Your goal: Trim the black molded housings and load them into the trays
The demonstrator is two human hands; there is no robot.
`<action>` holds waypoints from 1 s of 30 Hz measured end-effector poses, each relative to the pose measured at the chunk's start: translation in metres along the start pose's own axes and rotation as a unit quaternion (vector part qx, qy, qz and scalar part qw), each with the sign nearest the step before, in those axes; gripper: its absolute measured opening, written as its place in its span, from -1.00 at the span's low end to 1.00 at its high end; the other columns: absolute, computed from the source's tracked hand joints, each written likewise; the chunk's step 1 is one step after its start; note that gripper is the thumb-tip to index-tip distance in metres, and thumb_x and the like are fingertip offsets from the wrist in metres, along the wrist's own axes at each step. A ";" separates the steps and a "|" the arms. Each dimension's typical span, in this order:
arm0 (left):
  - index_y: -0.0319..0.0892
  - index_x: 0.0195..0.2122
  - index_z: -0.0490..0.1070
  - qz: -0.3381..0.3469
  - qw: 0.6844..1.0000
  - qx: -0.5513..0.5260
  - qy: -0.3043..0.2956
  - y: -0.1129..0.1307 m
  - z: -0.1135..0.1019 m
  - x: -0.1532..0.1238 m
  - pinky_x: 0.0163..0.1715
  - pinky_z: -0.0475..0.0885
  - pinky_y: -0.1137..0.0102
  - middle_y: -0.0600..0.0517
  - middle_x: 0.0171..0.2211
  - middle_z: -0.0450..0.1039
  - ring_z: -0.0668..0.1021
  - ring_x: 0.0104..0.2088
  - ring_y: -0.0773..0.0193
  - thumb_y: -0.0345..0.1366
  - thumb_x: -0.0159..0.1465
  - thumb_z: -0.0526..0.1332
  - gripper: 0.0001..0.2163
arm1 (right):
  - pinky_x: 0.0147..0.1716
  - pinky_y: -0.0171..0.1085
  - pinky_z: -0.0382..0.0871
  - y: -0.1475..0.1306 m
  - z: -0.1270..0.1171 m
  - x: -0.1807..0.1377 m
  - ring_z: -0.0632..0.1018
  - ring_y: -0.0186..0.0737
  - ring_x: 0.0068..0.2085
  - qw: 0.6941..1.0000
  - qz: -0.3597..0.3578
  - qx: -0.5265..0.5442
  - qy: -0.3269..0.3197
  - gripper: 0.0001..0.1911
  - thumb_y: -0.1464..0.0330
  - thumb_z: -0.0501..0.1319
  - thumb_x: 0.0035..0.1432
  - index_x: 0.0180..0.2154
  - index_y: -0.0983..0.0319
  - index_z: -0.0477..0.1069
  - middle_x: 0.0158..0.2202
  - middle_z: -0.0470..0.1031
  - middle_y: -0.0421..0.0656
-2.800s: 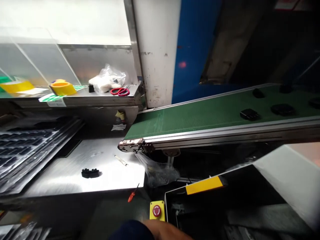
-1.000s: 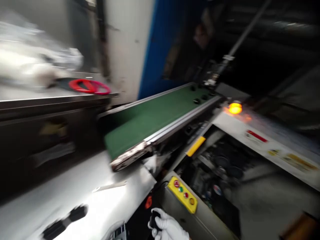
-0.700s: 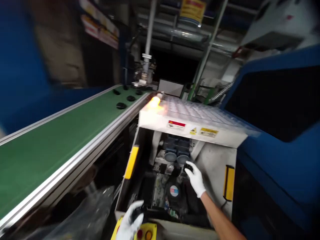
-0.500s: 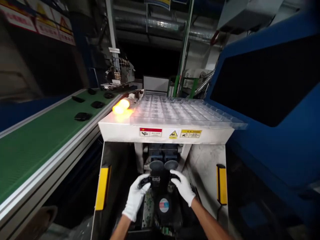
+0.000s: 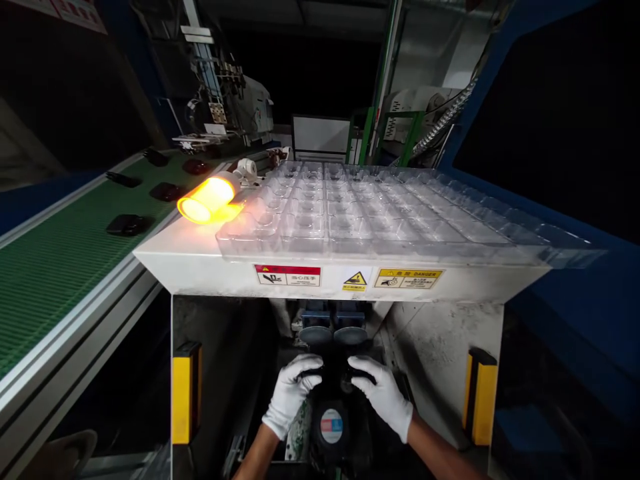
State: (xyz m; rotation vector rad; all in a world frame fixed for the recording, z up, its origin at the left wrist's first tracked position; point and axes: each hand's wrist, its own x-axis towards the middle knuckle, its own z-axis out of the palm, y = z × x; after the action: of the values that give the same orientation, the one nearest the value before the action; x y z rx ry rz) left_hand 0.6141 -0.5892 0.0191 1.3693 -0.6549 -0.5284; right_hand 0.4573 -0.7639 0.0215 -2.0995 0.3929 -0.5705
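Note:
Both my hands wear white gloves and reach into the dark machine bay below the white table (image 5: 230,280). My left hand (image 5: 290,390) has its thumb and fingers curled round a small black part (image 5: 306,375), mostly hidden by the glove and the dark. Opposite it, my right hand (image 5: 383,393) curls its fingers round something dark, too dim to make out. Two grey round pads (image 5: 316,335) on blue blocks sit just beyond my fingertips. Between my wrists lies a black unit with a round red-and-blue label (image 5: 331,425).
A clear plastic tray (image 5: 345,227) with many pockets covers the tabletop, beside a glowing orange lamp (image 5: 207,199). Black parts (image 5: 127,225) lie on the green conveyor (image 5: 65,260) at left. Yellow light guards (image 5: 185,393) flank the bay; a blue machine (image 5: 565,287) stands right.
The view has moved closer and tilted down, so the tray and table look larger. My hands have shifted slightly, with the left one's black part now less visible.

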 end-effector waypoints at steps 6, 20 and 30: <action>-0.18 -0.06 0.51 -0.031 0.999 -0.040 -0.009 -0.004 0.003 -0.004 -0.05 0.47 0.19 -0.10 -0.12 0.58 0.57 -0.10 0.04 -0.22 0.07 0.40 -0.61 | 0.04 -0.20 0.37 -0.081 0.034 0.072 0.52 -0.24 -0.02 0.983 -0.005 -0.113 -0.148 -0.71 0.26 0.05 0.32 -0.05 0.16 0.47 -0.06 0.56 -0.10; -0.25 -0.18 0.48 -0.065 0.998 -0.004 0.024 -0.029 0.014 -0.018 -0.10 0.44 0.17 -0.05 -0.24 0.55 0.56 -0.20 0.13 -0.03 0.20 0.25 -0.64 | -0.19 -0.16 0.45 -0.086 0.094 0.098 0.56 -0.26 -0.28 0.880 0.050 -0.363 -0.303 -0.64 0.12 0.07 0.31 -0.28 0.26 0.46 -0.30 0.55 -0.15; -0.16 -0.62 0.34 -0.350 0.874 0.121 0.315 -0.014 -0.024 -0.261 -0.52 0.28 0.37 0.06 -0.63 0.37 0.38 -0.58 0.25 0.07 0.10 0.23 -0.61 | -0.44 -0.19 0.28 -0.051 0.013 0.068 0.61 0.00 -0.38 0.845 0.064 -0.382 -0.369 -0.44 0.15 -0.12 0.30 -0.49 0.21 0.53 -0.44 0.62 0.08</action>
State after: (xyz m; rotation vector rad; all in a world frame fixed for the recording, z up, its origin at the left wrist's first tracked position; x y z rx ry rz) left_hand 0.4440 -0.3945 -0.0269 1.8929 0.3509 -0.5249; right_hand 0.5251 -0.7592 0.0749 -2.8020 0.3215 0.6037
